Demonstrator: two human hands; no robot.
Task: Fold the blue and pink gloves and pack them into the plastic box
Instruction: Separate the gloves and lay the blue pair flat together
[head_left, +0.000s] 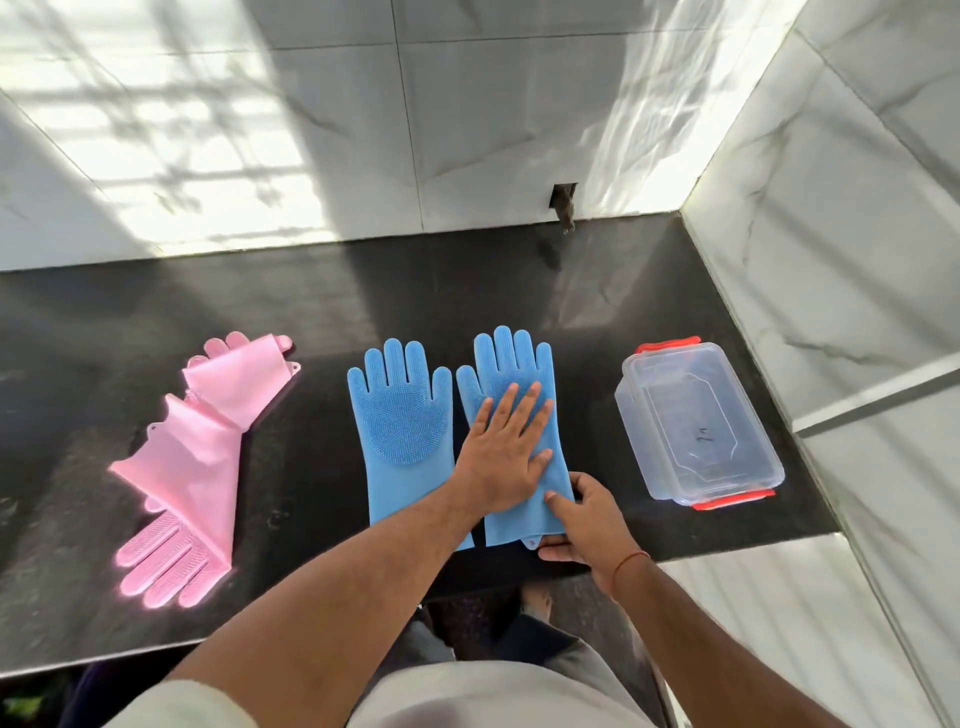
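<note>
— Blue silicone, two gloves flat on the black counter (322, 291), side by side, fingers pointing toward the wall. Which one are the hands on?

— The right blue glove (511, 374). The left hand (506, 457) lies palm down across its palm area, fingers straight and slightly spread, pressing it flat. The forearm reaches in diagonally from the lower left, crossing over the cuff of the left blue glove (402, 415).

— And the other hand?

— The right hand (584, 519) is at the cuff end of the same glove, near the counter's front edge. Its forefinger rests on top of the cuff and the thumb sits at the hem, so it appears to pinch that edge. A red thread circles the wrist.

— Where are the pink ones?

— The pink gloves (192, 457) lie well off to the left, overlapping in a loose pile; one set of fingers points toward the front edge, another toward the wall.

— The box?

— The plastic box (696, 421) sits to the right of the blue pair, apart from them, clear with red clips at both ends, nothing inside.
</note>
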